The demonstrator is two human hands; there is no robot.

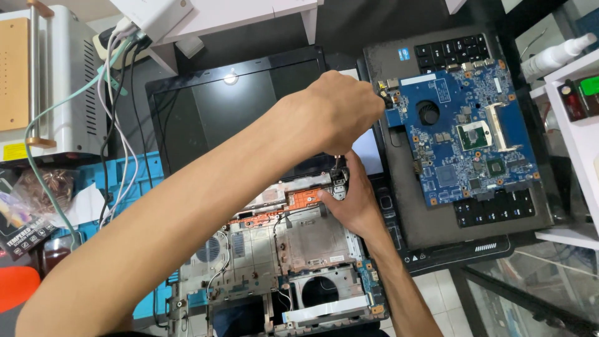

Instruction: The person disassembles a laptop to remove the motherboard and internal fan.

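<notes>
My left hand (334, 111) reaches across from the lower left, closed in a fist around a thin screwdriver (337, 163). Its tip points down at the right hinge corner of an opened laptop base (262, 249). My right hand (352, 198) lies on that corner beside the tip, fingers pressing on the bare grey chassis next to an orange part (304, 198). The laptop's dark screen (212, 106) stands open behind the base. What the right fingers pinch, if anything, is hidden.
A blue motherboard (465, 134) lies on an upturned black keyboard panel (387, 68) at right. A grey machine (62, 81) with white cables (115, 112) stands at left, above a blue mat (140, 178). A white spray bottle (555, 56) and white shelf (580, 131) are far right.
</notes>
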